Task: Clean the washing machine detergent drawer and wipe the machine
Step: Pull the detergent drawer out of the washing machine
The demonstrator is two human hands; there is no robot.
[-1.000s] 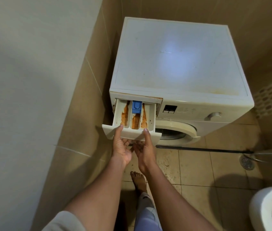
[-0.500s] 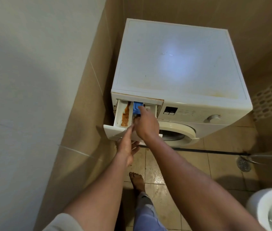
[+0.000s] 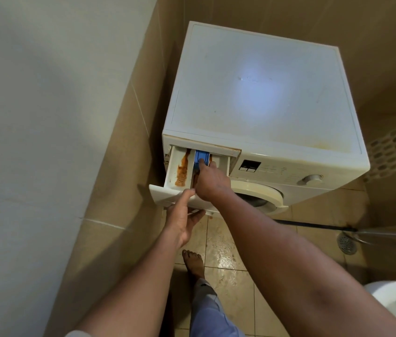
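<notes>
The right hand (image 3: 212, 183) now reaches into the drawer (image 3: 173, 164), which is half out of the washing machine (image 3: 265, 93), straight fingers pressing its blue tab (image 3: 202, 155). The left hand (image 3: 183, 220) grips the front lip, likely the best hold: light, stiff, grimy plastic.

Rough orange crust (image 3: 182, 171) is coating the white plastic detergent drawer (image 3: 168, 194) left of the right hand (image 3: 212, 183); glossy floor tiles (image 3: 226, 254) are gleaming below it.
</notes>
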